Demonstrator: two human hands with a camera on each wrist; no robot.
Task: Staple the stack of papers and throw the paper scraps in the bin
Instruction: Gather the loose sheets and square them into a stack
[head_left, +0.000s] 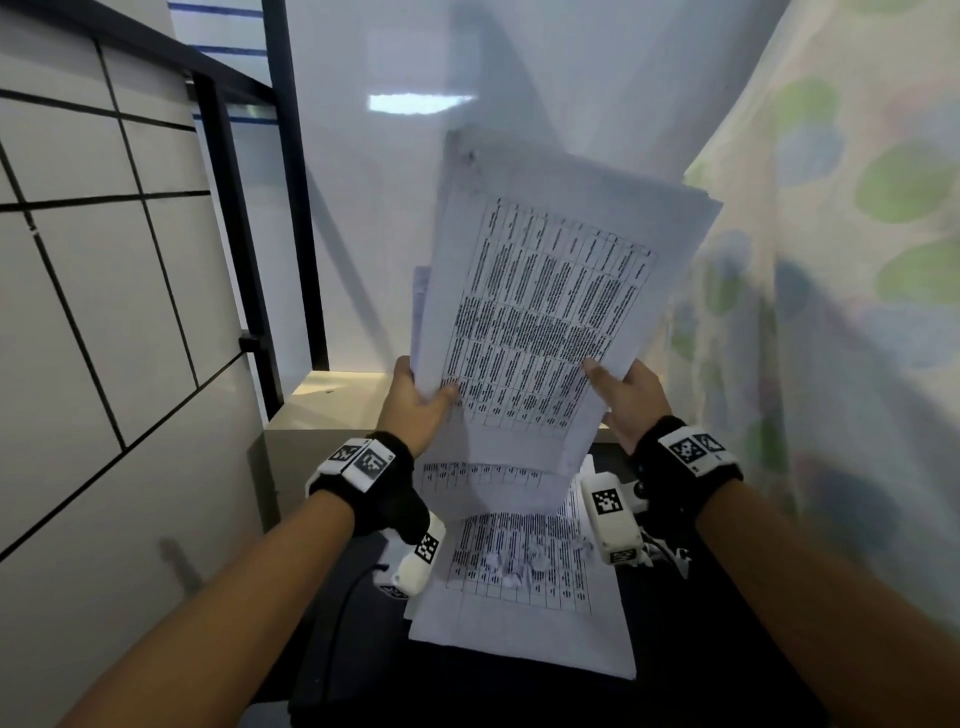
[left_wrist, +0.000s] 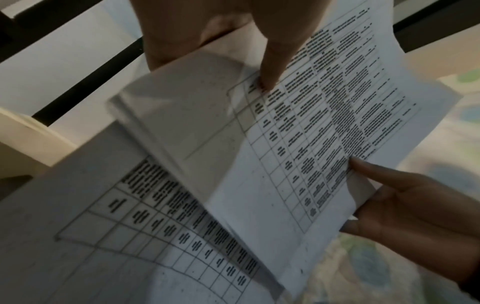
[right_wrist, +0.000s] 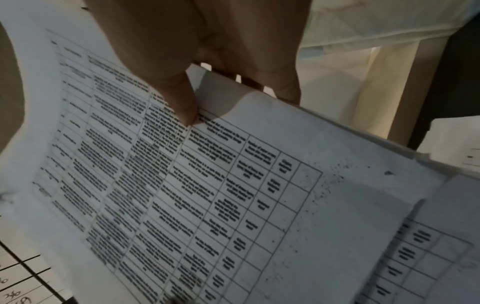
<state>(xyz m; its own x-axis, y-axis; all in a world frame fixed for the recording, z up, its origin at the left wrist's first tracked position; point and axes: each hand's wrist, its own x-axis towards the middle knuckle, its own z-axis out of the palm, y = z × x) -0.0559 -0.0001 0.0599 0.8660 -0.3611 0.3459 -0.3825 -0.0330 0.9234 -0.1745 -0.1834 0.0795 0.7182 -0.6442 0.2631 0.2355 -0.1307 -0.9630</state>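
Both hands hold up a stack of printed papers (head_left: 540, 312) with table grids, tilted up in front of me above a dark table (head_left: 727, 649). My left hand (head_left: 421, 400) grips its lower left edge, thumb (left_wrist: 272, 67) on the front sheet (left_wrist: 298, 144). My right hand (head_left: 618, 395) grips the lower right edge, thumb (right_wrist: 182, 107) pressed on the print (right_wrist: 207, 195). One sheet (head_left: 488, 483) hangs loose below the held stack. Another printed sheet (head_left: 524, 597) lies flat on the table, with small crumpled paper scraps (head_left: 524, 564) on it. No stapler or bin shows.
A tiled white wall (head_left: 104, 312) stands at the left with a black metal frame (head_left: 234, 234) beside it. A patterned curtain (head_left: 857, 260) hangs at the right. A pale ledge (head_left: 332, 400) lies beyond the table. A black cable (head_left: 343, 613) runs by the left wrist.
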